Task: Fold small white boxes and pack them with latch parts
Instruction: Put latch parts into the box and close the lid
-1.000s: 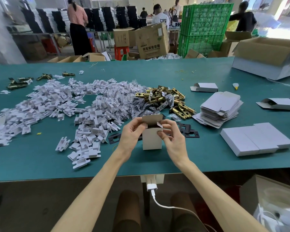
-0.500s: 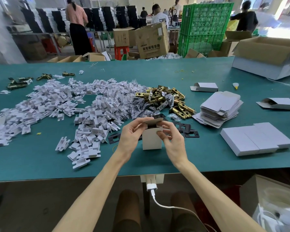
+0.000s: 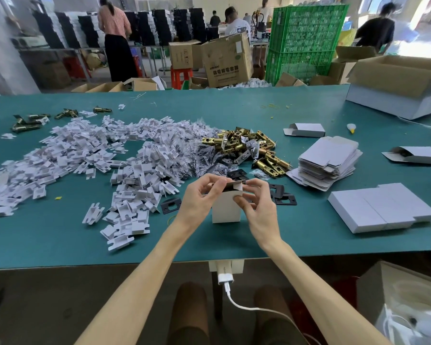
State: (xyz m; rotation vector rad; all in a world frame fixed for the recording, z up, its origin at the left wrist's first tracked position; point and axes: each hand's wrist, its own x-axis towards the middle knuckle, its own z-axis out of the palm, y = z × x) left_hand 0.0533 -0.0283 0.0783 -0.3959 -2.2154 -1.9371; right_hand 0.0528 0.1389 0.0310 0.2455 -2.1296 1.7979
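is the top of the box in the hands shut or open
Not fully shut. The white box stands upright; left hand and right hand pinch its top flap, bent over the opening, brown underside showing.

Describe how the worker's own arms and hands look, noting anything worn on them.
The left hand and the right hand are bare: no gloves, and no rings show on the fingers. The left forearm and right forearm are uncovered as far as the frame shows, with no sleeve, watch or wristband in view.

Matt white card box [image 3: 226,207] — glossy brass latches [image 3: 244,145] — smooth green tabletop [image 3: 60,235]
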